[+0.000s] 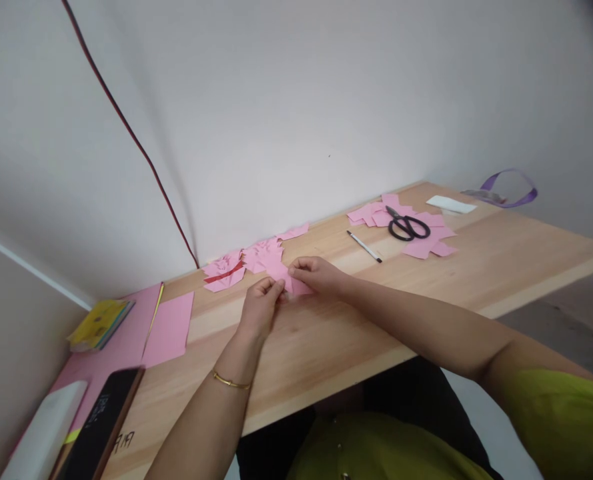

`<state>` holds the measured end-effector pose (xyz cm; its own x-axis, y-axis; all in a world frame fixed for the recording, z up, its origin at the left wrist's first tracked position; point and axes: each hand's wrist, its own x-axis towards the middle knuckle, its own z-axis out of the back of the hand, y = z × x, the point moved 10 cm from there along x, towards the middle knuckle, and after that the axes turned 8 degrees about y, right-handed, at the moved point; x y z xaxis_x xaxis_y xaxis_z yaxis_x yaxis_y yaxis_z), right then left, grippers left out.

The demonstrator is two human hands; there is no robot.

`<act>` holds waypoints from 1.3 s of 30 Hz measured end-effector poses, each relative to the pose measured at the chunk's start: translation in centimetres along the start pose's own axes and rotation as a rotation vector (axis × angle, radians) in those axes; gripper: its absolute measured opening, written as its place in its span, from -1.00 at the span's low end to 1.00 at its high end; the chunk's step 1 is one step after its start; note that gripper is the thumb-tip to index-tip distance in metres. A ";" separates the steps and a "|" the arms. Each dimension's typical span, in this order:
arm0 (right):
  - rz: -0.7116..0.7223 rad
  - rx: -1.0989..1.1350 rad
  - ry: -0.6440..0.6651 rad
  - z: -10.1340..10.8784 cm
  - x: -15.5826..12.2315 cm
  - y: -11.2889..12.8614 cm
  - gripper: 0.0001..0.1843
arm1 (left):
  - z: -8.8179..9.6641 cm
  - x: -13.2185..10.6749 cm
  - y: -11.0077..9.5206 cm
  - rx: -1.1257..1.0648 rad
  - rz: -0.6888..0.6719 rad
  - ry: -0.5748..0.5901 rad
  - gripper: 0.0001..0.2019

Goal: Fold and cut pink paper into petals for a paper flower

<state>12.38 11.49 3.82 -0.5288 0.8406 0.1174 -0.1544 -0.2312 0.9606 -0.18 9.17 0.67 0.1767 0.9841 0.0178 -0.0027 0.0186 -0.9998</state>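
- Your left hand (pixel 260 303) and right hand (pixel 316 273) met at the middle of the wooden table (pixel 376 320), both pinched shut on one small pink paper piece (pixel 299 287).
- The piece lay low over the tabletop; whether it touched the wood could not be told.
- Step in hand, as judged: folding or creasing this piece between the fingertips.
- A further crease would call for matched edges and a firm pinch from both sides.
- At 11 o'clock from your hands, just beside them, lay finished folded pink pieces (pixel 241 263).
- At 2 o'clock, well apart, black scissors (pixel 407 227) rested on pink offcuts (pixel 429 247), with a pen (pixel 364 246) nearer.
- At 8 o'clock lay a flat pink sheet (pixel 169 327).
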 end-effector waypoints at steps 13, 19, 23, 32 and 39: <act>0.051 -0.019 -0.045 0.6 -0.1 0.8 -0.73 | 0.5 0.0 0.0 -0.064 0.001 -0.034 -0.74; 0.049 -0.023 -0.027 0.4 0.0 0.8 -0.83 | 0.5 0.1 0.2 -0.080 0.005 -0.030 -0.75; 0.044 -0.065 -0.027 0.4 -0.2 1.1 -0.86 | 0.4 0.1 0.3 -0.067 0.022 -0.021 -0.75; 0.098 -0.089 -0.034 0.4 -0.1 1.1 -0.88 | 0.8 -0.3 -1.1 0.117 0.003 -0.066 -0.71; 0.113 -0.078 -0.020 0.2 -0.3 1.6 -0.88 | 1.2 -0.6 -2.6 0.289 -0.046 -0.124 -0.71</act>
<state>12.44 10.93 5.37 -0.5296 0.8167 0.2293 -0.1599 -0.3615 0.9185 -1.43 8.76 3.25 0.0615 0.9948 0.0812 -0.2806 0.0953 -0.9551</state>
